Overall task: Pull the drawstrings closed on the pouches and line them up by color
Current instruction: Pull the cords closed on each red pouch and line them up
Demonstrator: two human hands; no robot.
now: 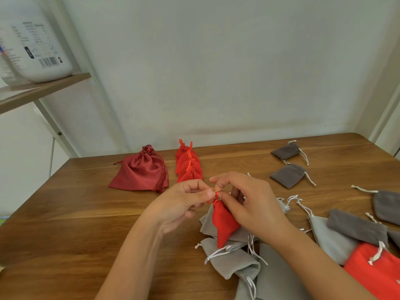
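Observation:
A small red pouch (225, 224) hangs above the wooden table (86, 213), its neck gathered. My left hand (184, 202) and my right hand (244, 200) both pinch its red drawstring at the top. Behind them, a row of several closed red pouches (188, 165) lies in a line, with a larger dark red satin pouch (140, 172) to its left. Light grey pouches (233, 260) with white cords lie heaped under my hands.
Dark grey pouches (287, 175) lie scattered at the right, another (285, 150) further back. A large orange-red pouch (376, 271) sits at the lower right. At the upper left a shelf (43, 87) carries a white bottle (36, 40). The wall stands behind the table.

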